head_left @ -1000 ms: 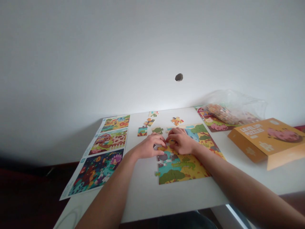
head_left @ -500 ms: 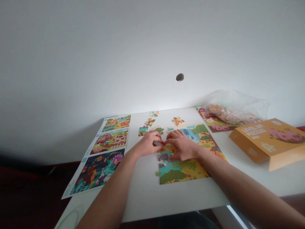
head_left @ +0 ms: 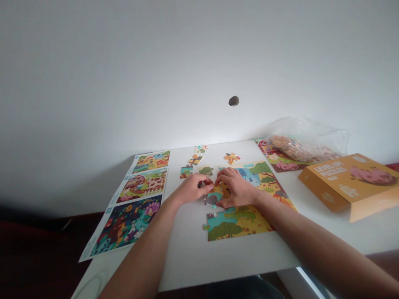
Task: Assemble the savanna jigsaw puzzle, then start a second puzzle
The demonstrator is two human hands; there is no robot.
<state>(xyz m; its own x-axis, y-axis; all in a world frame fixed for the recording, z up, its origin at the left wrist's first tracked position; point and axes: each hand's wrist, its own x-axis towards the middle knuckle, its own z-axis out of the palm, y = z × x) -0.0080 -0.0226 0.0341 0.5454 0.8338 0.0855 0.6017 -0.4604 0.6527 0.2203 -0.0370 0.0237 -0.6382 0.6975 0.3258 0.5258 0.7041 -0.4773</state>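
My left hand is curled with thumb and fingertips closed on the left edge of a puzzle piece. My right hand bends over the same spot, its thumb and fingers on the joined pieces. Between the hands shows a hippo piece, with yellow above it. A gap separates it from the lower section of the partly joined jigsaw puzzle, which shows a crocodile and a green bush. The right hand hides the middle of the puzzle. Just beyond my left hand lies a loose green-bush piece.
Several loose pieces lie toward the wall, another farther right. A picture sheet lies left on the white table. At right are an orange puzzle box, a clear bag of pieces and a farm picture.
The hippo piece has shifted up and away from the lower section, opening a gap there. My left fingertips have moved slightly; the right hand stays nearly in place.
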